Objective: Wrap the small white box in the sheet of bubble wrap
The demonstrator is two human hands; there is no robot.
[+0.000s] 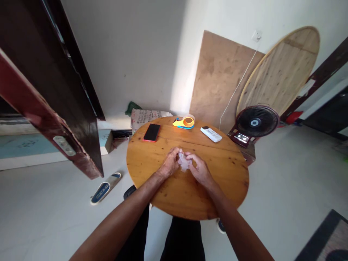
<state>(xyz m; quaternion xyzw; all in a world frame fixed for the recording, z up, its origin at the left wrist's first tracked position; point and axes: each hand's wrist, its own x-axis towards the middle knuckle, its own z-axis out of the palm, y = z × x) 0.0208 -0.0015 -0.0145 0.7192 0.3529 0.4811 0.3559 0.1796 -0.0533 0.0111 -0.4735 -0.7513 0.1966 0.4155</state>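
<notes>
Over the middle of the round wooden table (174, 203), a small crumpled piece of whitish, translucent film or paper (184, 165) is held between my two hands. My left hand (171, 163) pinches its left side, fingers bent and closed. My right hand (199, 168) has its thumb and fingers closed at the other side. What exactly the piece is I cannot make out. Beyond the hands lie a phone (152, 132) with a red edge, an orange and blue tape dispenser (186, 122), and a white remote control (211, 134).
A black fan (255, 121) stands right of the table. Behind it a round wooden tabletop (282, 69) and a brown board (220, 76) lean on the wall. At left are an open door (46, 108) and a slipper (106, 188) on the floor.
</notes>
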